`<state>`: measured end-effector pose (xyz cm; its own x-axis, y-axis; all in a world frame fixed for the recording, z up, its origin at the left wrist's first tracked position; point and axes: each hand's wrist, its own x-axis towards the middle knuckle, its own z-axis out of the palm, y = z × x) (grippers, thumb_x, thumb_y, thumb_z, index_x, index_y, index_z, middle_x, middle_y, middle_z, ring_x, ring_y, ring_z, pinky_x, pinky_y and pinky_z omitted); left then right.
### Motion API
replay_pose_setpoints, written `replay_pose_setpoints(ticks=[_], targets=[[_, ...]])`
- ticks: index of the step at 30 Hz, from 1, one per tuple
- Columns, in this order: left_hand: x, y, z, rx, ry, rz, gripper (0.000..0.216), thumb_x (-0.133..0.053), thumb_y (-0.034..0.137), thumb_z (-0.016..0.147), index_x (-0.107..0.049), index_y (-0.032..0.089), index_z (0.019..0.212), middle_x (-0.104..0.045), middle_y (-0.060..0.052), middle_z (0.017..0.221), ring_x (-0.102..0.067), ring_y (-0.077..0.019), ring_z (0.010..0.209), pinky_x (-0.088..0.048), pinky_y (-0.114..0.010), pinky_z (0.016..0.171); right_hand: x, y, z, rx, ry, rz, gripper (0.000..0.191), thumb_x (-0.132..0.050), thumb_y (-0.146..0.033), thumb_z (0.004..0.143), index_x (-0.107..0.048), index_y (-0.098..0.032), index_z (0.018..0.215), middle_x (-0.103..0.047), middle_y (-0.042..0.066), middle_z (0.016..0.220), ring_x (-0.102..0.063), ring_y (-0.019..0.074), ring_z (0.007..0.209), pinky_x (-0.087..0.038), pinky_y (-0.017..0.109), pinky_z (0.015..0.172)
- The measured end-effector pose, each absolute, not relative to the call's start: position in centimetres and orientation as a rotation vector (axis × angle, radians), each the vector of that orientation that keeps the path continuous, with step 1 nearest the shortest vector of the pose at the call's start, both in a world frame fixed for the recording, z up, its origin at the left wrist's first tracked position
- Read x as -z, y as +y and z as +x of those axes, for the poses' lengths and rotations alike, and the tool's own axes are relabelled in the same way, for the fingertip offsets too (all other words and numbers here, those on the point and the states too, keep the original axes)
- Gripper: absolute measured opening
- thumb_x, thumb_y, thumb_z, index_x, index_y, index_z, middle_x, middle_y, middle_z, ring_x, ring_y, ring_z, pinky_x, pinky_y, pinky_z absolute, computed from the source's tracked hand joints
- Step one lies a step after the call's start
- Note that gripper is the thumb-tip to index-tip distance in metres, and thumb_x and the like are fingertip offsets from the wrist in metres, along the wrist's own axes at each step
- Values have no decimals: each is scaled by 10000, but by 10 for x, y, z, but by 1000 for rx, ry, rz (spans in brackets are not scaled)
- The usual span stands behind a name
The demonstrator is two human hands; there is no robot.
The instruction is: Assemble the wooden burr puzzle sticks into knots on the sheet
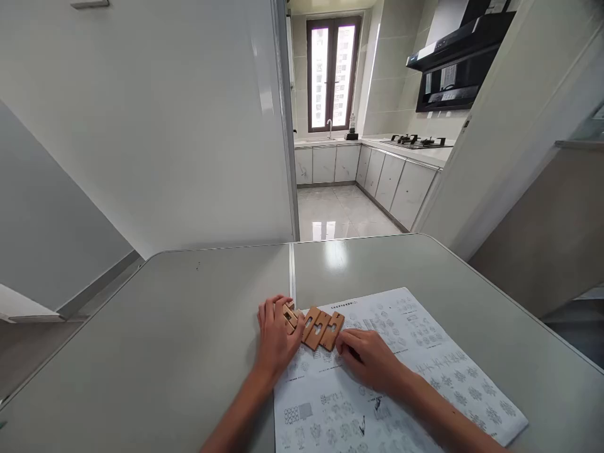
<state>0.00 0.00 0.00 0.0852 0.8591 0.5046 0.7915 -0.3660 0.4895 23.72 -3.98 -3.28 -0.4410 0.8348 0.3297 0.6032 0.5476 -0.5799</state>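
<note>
My left hand (275, 333) is curved around a small light-wood block (289, 319) with a dark slot in it, thumb on its right side and fingers over the far side. Beside the thumb, several flat brown wooden pieces (317, 328) with cut-out slots lie slanted in a row. My right hand (367, 357) rests on the printed paper sheet (340, 384), its fingers curled in. Its fingertips are at the edge of the rightmost wooden piece (333, 331); whether they press on it, I cannot tell. Nothing shows inside that hand.
The sheet, covered in small line diagrams, lies on a pale grey-green table (189, 340) with a seam down its middle. Beyond the far edge, a doorway opens to a kitchen with white cabinets (325, 165), a gas stove (418, 142) and a window (333, 75).
</note>
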Motion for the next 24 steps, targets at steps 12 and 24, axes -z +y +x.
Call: replay_pose_setpoints(ticks=[12, 24], targets=[[24, 13, -9, -993, 1764, 2118, 460, -630, 459, 933, -510, 216, 1305, -539, -145, 1435, -497, -345, 1349, -387, -549, 1122, 33, -40, 236, -516, -2195, -1156, 204, -452, -108, 938, -579, -229, 834, -675, 3, 742, -578, 160, 630, -398, 272, 625], [19, 10, -13, -956, 1732, 2107, 459, -587, 553, 962, -551, 224, 1279, -646, -103, 1241, -596, -316, 1168, -454, -500, 1035, 28, -41, 235, -526, -2176, -1150, 208, -470, -81, 927, -567, -228, 815, -673, -4, 737, -578, 156, 614, -384, 272, 607]])
